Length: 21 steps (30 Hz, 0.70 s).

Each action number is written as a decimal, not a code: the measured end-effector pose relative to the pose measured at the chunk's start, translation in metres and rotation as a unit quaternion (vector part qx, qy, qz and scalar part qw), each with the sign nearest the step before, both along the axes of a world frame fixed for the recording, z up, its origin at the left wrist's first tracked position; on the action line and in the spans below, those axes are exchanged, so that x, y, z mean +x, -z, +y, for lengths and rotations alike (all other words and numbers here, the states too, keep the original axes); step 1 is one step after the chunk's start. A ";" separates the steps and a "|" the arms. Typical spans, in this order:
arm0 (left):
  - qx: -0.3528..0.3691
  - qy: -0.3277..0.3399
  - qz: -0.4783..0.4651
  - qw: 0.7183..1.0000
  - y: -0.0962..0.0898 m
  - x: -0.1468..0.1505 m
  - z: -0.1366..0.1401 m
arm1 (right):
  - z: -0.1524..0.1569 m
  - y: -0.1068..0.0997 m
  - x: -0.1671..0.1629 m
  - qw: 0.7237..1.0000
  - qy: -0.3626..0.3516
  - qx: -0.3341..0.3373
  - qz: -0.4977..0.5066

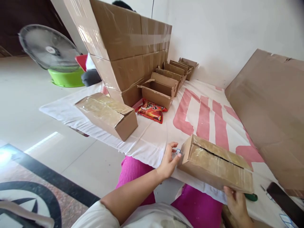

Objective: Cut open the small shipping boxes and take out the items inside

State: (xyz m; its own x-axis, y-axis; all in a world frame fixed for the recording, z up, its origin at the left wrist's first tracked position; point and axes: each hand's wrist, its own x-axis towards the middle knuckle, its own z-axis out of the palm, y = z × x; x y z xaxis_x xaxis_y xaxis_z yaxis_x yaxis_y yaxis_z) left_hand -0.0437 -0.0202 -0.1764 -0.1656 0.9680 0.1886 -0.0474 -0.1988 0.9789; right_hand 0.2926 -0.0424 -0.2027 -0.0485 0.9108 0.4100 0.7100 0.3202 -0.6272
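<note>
A closed cardboard box (218, 171) lies in front of me on the cloth-covered table, a dark gap running between its top flaps. At the box's left end, my left hand (168, 163) pinches a small white sticker with a blue edge (178, 152) between thumb and fingers. My right hand (237, 204) grips the near right corner of the box from below; part of its fingers is hidden. Farther left sits a second closed cardboard box (106, 114). Beyond it is a red snack packet (152, 110), lying against an open carton (156, 91).
Stacked taped cartons (128, 41) rise at the back left, beside a row of open boxes (174, 71). A large cardboard sheet (266, 110) leans at the right. A black phone-like object (285, 201), a green handle (251, 197) and blue-edged stickers (287, 219) lie at right. A fan (49, 49) stands left.
</note>
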 end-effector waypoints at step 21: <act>0.166 0.056 0.257 0.950 -0.080 -0.024 0.000 | -0.005 -0.039 -0.048 0.993 -0.037 0.006 0.110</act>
